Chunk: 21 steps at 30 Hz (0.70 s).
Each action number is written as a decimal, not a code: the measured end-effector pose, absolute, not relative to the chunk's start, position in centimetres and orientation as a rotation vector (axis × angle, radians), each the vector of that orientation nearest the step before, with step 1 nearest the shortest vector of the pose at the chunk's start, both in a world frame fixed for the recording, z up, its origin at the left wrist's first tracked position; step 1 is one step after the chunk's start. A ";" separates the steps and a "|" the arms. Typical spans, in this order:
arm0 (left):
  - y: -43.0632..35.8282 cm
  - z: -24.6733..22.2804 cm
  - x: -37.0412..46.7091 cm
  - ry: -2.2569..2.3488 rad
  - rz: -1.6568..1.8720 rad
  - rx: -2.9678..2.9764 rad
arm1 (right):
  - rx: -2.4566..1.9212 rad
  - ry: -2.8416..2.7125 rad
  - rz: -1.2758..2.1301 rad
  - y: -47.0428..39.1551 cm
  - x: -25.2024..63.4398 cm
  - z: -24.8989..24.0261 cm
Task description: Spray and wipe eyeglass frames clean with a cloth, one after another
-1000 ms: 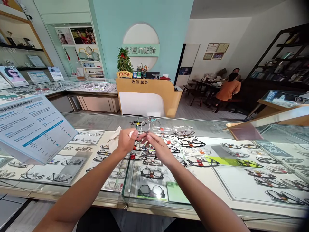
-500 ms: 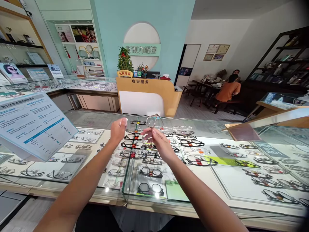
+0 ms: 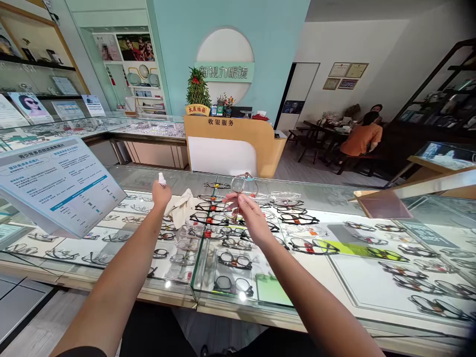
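My right hand pinches a pair of eyeglasses with a thin, clear-looking frame, holding it up above the glass display counter. The lenses stand roughly upright, and fingers hide part of the frame. Out to the left, my left hand is closed in a fist around a pale cream cloth. A white bit of material pokes out at the top of that fist, while the cloth spreads to its right, over the counter. The two hands are well apart.
Under the counter glass lie several rows of eyeglasses. A printed stand-up sign is at the left. Beyond the counter stands a wooden cashier desk with a plant. A person in orange sits at a dark table farther back.
My left hand has moved left, away from the eyeglasses, and the cloth now shows spread beside it. My right hand still holds the eyeglasses in nearly the same spot. The view has shifted slightly.
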<state>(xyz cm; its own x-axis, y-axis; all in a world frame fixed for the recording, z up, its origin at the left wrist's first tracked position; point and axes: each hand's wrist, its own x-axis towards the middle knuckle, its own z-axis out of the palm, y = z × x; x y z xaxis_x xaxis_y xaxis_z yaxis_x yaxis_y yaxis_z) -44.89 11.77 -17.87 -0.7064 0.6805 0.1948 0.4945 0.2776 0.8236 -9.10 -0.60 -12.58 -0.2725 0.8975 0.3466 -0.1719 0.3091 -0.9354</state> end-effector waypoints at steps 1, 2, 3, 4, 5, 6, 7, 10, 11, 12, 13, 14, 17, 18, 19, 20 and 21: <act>11.9 -18.1 -45.0 2.348 1.391 1.092 | -0.704 -1.467 1.222 -0.6 -9.1 -12.6; 12.0 -18.3 -45.2 2.349 1.385 1.089 | -0.701 -1.465 1.228 -0.6 -9.1 -12.6; 12.1 -18.5 -45.2 2.349 1.382 1.087 | -0.700 -1.464 1.232 -0.7 -9.1 -12.5; 12.2 -18.7 -45.3 2.347 1.382 1.086 | -0.699 -1.464 1.235 -0.7 -9.1 -12.5; 12.3 -18.8 -45.4 2.345 1.384 1.085 | -0.699 -1.464 1.237 -0.8 -9.1 -12.4; 12.3 -18.8 -45.4 2.343 1.386 1.085 | -0.699 -1.463 1.239 -0.8 -9.1 -12.4; 12.3 -18.9 -45.4 2.339 1.390 1.085 | -0.698 -1.463 1.243 -0.8 -9.1 -12.4; 12.3 -19.0 -45.6 2.325 1.403 1.084 | -0.698 -1.453 1.252 -0.9 -9.1 -12.3; 12.2 -19.0 -45.6 2.321 1.410 1.084 | -0.702 -1.451 1.252 -0.8 -9.1 -12.3; 12.2 -19.0 -45.6 2.318 1.416 1.083 | -0.707 -1.450 1.252 -0.8 -9.2 -12.3; 12.2 -19.0 -45.6 2.316 1.423 1.082 | -0.711 -1.450 1.251 -0.8 -9.2 -12.4; 12.1 -18.9 -45.5 2.317 1.430 1.082 | -0.715 -1.450 1.252 -0.8 -9.2 -12.4; 11.6 -18.4 -44.9 2.335 1.482 1.085 | -0.715 -1.451 1.256 -0.8 -9.1 -12.3; 11.4 -18.0 -44.6 2.355 1.525 1.084 | -0.714 -1.449 1.258 -0.8 -9.1 -12.3; 11.1 -17.5 -44.2 2.383 1.586 1.084 | -0.714 -1.446 1.260 -0.8 -9.1 -12.3; 10.7 -17.0 -43.7 2.415 1.660 1.091 | -0.714 -1.443 1.263 -0.9 -9.1 -12.2; 10.4 -16.5 -43.2 2.446 1.742 1.104 | -0.713 -1.439 1.266 -0.9 -9.1 -12.2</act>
<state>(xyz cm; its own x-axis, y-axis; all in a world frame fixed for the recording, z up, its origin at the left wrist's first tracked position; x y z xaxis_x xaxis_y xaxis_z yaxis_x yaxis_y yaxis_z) -43.24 10.38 -16.47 -0.7606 0.4957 0.4193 0.5583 0.1697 0.8121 -9.12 -0.89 -12.19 -0.2798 0.9080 0.3119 -0.1933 0.2649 -0.9447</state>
